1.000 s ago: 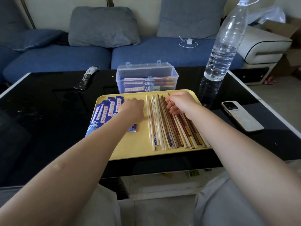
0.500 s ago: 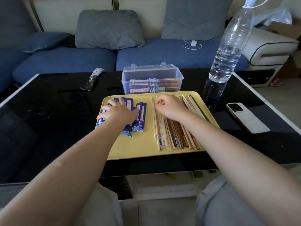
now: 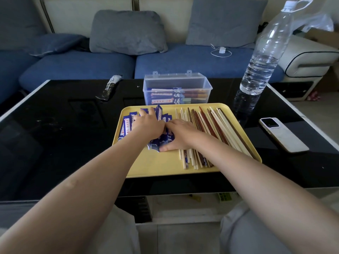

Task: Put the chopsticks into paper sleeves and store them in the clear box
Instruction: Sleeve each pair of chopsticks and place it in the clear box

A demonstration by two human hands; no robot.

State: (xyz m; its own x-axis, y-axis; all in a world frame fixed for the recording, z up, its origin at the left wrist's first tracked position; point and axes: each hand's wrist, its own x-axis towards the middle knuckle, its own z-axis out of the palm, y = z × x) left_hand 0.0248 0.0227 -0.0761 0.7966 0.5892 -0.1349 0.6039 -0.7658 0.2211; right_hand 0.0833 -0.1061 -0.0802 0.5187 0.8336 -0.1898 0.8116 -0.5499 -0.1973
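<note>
Right hand (image 3: 180,133) has shifted left off the chopsticks (image 3: 211,131) onto the paper sleeves (image 3: 161,140); both hands' fingers spread flat, sleeves' long axis toward 12 o'clock.

A glossy black coffee table (image 3: 55,143) with a pale edge fills the foreground, catching dim reflections. Behind it runs a blue sofa (image 3: 78,68) with a cream backrest (image 3: 88,11), and two grey cushions (image 3: 126,32) lean against that, a darker blue cushion (image 3: 55,43) slumped at the left. A white charger cable (image 3: 221,51) lies coiled on the seat. On the right sits a cream armrest (image 3: 308,59) with dark piping, and pale floor tiles (image 3: 321,114) beyond. Soft daylight, fairly dim.
</note>
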